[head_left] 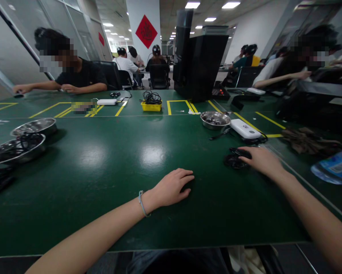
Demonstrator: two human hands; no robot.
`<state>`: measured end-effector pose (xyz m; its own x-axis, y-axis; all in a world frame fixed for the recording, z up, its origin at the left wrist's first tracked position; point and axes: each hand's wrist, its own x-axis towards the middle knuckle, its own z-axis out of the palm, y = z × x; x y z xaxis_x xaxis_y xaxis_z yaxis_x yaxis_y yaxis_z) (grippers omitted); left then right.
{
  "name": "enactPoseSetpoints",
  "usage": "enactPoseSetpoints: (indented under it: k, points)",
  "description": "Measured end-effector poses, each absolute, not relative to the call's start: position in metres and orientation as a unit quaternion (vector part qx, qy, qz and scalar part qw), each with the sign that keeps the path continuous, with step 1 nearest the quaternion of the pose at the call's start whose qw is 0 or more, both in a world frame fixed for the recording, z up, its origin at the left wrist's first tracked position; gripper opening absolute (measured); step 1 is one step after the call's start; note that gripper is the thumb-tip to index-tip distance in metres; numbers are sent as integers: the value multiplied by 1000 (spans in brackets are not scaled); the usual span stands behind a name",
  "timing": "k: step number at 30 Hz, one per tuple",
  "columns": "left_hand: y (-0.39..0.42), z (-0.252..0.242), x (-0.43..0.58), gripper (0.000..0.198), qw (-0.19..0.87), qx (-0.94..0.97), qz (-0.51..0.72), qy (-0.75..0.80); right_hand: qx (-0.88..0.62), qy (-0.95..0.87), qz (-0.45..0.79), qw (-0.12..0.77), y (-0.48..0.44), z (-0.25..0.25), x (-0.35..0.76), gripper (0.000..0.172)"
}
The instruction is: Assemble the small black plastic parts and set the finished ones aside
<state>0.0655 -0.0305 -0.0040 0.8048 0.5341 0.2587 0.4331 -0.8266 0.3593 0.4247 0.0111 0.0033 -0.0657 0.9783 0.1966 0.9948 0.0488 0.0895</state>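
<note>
My left hand [173, 187] rests palm down on the green table [116, 152], its fingers apart and nothing seen in it. On the right, my right hand [258, 159] has its fingers round a black computer mouse [243, 153]. A bundle of black cable [234, 161] lies against the mouse on its left. Beyond that hand is a white device [245, 129] with a black cable, next to a steel bowl [215, 119] holding small dark items.
Two steel bowls [42, 125] stand at left, the nearer with black cables. A yellow tray [151, 107] of cables, a black computer case [206, 68], a brown cloth [308, 140] and a bottle [335, 167] are around. A person [79, 76] sits across.
</note>
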Motion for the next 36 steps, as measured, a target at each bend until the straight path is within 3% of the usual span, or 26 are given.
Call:
enactPoseSetpoints:
  k: [4,16,23,27,31,36]
  points:
    - [-30,-5,66,38,141,940,176,255,-696,-715,-66,15,25,6,425,35]
    - [-21,-6,58,41,166,919,218,284,-613,-778,-50,126,22,32,311,42]
    - [-5,-12,22,48,156,857,279,404,-477,-860,68,169,0,15,226,39]
    - [-3,-10,7,39,165,856,265,413,-423,-869,140,216,-7,3,204,38]
    - [-2,-4,1,22,200,849,252,420,-437,-837,204,257,-11,-2,205,41]
    - [0,0,0,23,238,817,295,434,-478,-779,289,284,-12,-4,213,41]
